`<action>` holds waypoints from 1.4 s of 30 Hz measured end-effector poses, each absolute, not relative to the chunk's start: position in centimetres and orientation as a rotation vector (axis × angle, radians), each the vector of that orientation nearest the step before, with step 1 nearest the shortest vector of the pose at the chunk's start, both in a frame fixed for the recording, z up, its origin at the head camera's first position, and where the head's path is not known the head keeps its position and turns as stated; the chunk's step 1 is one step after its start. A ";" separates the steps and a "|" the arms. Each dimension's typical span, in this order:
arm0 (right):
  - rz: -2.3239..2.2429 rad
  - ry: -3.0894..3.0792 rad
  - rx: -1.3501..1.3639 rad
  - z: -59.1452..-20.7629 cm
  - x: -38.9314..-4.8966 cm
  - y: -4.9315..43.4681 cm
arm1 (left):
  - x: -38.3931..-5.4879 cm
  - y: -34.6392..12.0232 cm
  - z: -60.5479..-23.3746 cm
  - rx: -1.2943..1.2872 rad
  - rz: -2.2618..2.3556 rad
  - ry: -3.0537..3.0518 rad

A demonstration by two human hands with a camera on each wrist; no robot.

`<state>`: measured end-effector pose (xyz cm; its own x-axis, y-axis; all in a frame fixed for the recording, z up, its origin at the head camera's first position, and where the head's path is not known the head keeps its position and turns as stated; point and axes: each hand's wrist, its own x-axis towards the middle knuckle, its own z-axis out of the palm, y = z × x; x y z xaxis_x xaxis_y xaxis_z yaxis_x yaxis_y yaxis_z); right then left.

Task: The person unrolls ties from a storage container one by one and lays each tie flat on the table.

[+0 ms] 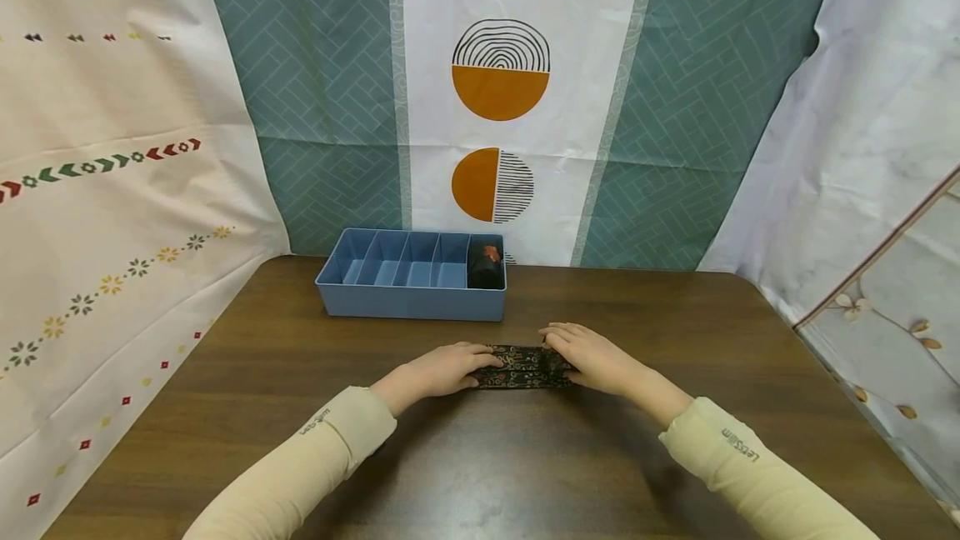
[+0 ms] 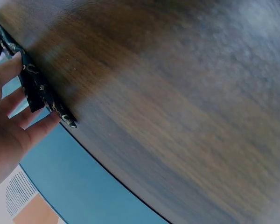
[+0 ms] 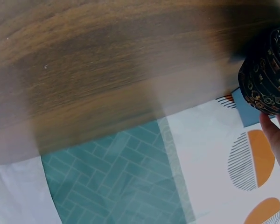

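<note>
A folded strip of black cloth with a small gold and coloured pattern lies crosswise on the table between the two hands. My left hand has its left end, thumb on the near edge and fingers on the far edge. In the left wrist view the left hand pinches the thin, flat end of the cloth. My right hand holds the other end, where the cloth is bunched thicker. Up close in the right wrist view, that end of the cloth appears as a rounded roll, with fingertips of the right hand against it.
Behind the hands, near the table's back edge, stands a blue divided box. Its rightmost compartment holds a dark rolled cloth with an orange leaf mark. Patterned curtains hang round the wooden table.
</note>
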<state>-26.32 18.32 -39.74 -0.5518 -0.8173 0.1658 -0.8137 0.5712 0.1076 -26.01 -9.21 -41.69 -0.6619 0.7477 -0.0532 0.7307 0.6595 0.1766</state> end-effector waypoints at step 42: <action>-0.045 -2.595 1.378 -40.2 -26.6 19.8 | -26.0 -11.0 -41.8 1.228 0.283 2.733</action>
<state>-26.55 19.82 -40.19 -0.5440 -0.8230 0.1637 -0.8168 0.5640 0.1212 -26.01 -11.01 -41.78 -0.6600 0.7501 -0.0428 0.7253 0.6510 0.2238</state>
